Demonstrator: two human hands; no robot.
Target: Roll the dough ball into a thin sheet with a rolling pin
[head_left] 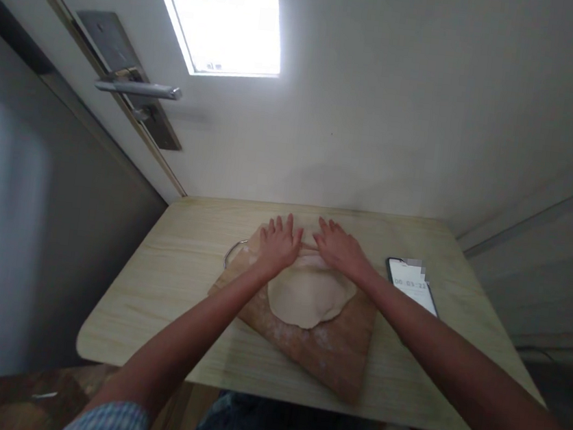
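Note:
A flattened sheet of pale dough [311, 297] lies on a floured wooden cutting board [342, 359], which sits at an angle on the table. Across the far part of the dough, a short stretch of a thin rolling pin [308, 246] shows between my hands; its ends are hidden under them. My left hand [280, 243] rests palm down on the pin's left side, fingers stretched forward and apart. On the right side my right hand [339, 247] lies over it in the same way, fingers extended. Neither hand is wrapped round the pin.
The pale wooden table [154, 283] meets a white door [380, 115] at its far edge. A phone [415, 288] showing a timer lies right of the board, beside my right forearm. A metal ring handle [233, 252] sticks out at the board's left corner.

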